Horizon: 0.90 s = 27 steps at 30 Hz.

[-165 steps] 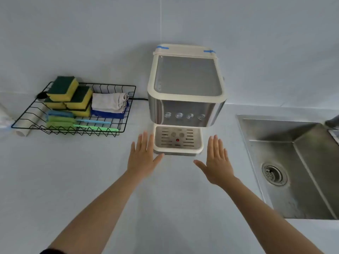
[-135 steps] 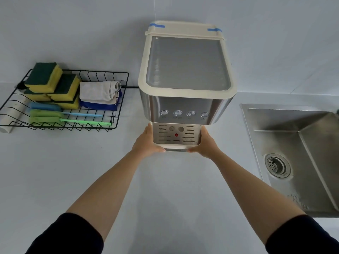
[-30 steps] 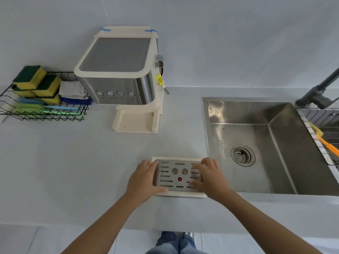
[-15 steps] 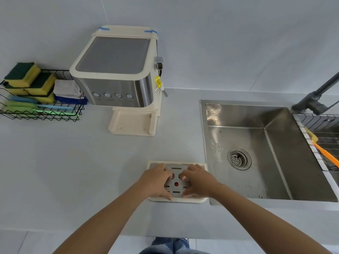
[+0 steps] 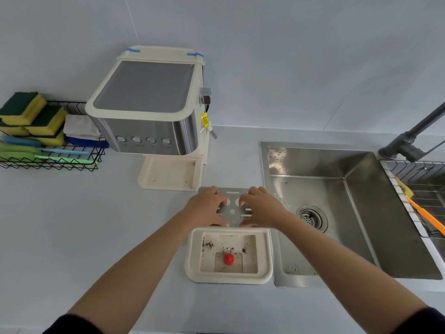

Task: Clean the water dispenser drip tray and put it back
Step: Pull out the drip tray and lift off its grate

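Note:
The cream drip tray lies on the counter near its front edge, uncovered, with dark specks of dirt and a red float inside. Its metal grate is off the tray, held just beyond it. My left hand grips the grate's left side and my right hand grips its right side. The water dispenser stands at the back left, its cream base bare where the tray sat.
A steel sink with a drain lies right of the tray, a dark tap behind it. A sink-side rack holds an orange brush. A black wire basket at far left holds sponges, cloths and brushes.
Both hands have lifted the metal grate off the drip tray and moved it away from me, baring the dirty inside and the red float. The view has come closer.

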Motion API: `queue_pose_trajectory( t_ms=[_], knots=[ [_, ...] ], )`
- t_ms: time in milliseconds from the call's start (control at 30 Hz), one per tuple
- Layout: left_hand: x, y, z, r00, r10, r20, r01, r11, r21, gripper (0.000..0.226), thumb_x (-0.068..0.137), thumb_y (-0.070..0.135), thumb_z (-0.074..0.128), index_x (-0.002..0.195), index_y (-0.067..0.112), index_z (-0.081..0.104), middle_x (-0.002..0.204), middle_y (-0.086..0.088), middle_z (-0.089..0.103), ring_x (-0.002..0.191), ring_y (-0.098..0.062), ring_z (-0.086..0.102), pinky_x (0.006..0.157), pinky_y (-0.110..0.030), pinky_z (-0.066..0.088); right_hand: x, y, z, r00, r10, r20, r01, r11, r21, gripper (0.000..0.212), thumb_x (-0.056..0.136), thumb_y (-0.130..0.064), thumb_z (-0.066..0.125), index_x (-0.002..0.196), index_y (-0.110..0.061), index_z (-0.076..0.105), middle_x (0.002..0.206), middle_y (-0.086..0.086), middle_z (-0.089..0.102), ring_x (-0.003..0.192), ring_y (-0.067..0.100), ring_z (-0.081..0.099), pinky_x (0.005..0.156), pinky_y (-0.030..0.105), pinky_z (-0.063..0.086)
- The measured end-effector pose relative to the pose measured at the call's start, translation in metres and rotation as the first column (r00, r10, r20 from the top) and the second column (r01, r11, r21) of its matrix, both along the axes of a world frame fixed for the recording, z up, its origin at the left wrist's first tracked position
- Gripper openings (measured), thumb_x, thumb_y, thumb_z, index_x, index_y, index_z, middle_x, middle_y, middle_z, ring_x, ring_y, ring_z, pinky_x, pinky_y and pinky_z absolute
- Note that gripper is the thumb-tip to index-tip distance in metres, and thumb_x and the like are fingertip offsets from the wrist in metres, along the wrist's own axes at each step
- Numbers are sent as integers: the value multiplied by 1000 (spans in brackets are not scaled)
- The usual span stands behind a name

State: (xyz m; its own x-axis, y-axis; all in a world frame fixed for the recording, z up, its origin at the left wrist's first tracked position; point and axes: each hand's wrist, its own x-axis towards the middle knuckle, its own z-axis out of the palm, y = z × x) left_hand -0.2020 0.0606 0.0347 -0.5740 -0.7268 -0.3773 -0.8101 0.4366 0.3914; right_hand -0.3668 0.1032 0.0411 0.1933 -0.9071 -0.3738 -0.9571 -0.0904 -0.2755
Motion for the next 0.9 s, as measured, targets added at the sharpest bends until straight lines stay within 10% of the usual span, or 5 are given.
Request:
queue_pose_trajectory(
  t_ms=[900],
  knots=[
    [5,-9,-57,963,228,-147,-206,967,151,35,83,21,62,116,13,55,115,-12,53,109,-26,51,91,-34,43,-7,-4,-45,973,-185,135,174,980,94,55,83,-30,63,132,-17,42,135,7,44,124,22,39,103,34,37]
  ],
)
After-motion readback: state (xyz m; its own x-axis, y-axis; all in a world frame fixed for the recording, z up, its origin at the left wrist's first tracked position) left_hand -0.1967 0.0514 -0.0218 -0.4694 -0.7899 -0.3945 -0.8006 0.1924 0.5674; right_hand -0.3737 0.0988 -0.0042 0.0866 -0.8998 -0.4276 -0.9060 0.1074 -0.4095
